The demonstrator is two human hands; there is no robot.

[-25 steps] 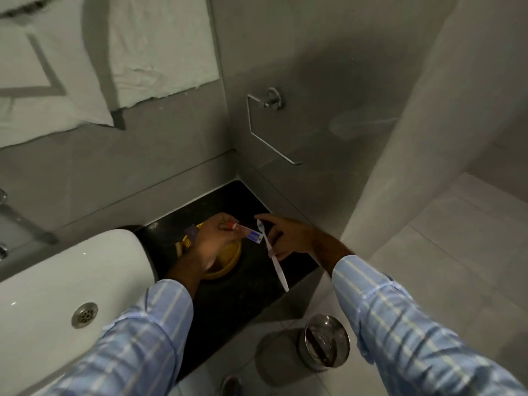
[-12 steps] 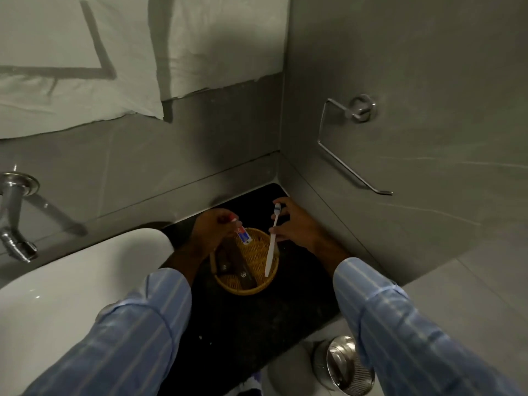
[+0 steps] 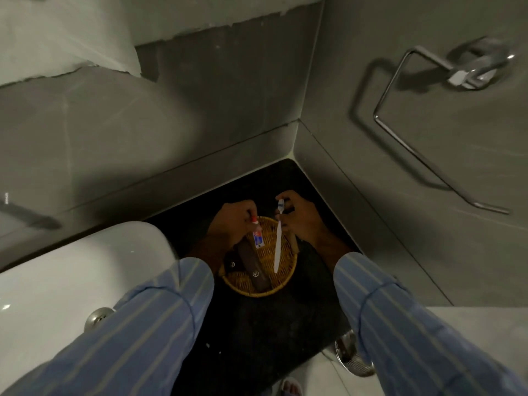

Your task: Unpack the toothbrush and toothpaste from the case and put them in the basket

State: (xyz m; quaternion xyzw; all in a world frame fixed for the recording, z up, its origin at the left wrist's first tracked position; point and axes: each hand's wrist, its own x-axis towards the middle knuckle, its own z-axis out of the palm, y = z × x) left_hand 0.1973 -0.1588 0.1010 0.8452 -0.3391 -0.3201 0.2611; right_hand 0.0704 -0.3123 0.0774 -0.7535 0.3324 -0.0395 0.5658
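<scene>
Left hand: the left hand (image 3: pixel 235 221) is closed around the red-capped end of the toothpaste (image 3: pixel 257 237), gripping it from above the basket's far rim.
Toothpaste: a small tube, cap up, hanging from the fingers with its flat end down inside the basket.
Right hand: the right hand (image 3: pixel 300 218) pinches the toothbrush (image 3: pixel 277 247) near the head, fingers closed on the neck.
Toothbrush: white, upright, bristle end at the top by the fingertips, handle pointing down into the basket; whether its tip touches the weave cannot be told.
Basket: a round woven basket (image 3: pixel 281 287) sits on the dark counter (image 3: pixel 257 332), directly under both hands.
In the basket: two dark flat packets (image 3: pixel 253 265) lie across the bottom, beside the tube and brush.
Sleeves: blue striped sleeves (image 3: pixel 400 324) cover both forearms.
Around: a white sink (image 3: pixel 71 270) just left of the counter, a metal towel ring (image 3: pixel 428 115) on the grey wall to the right.
</scene>
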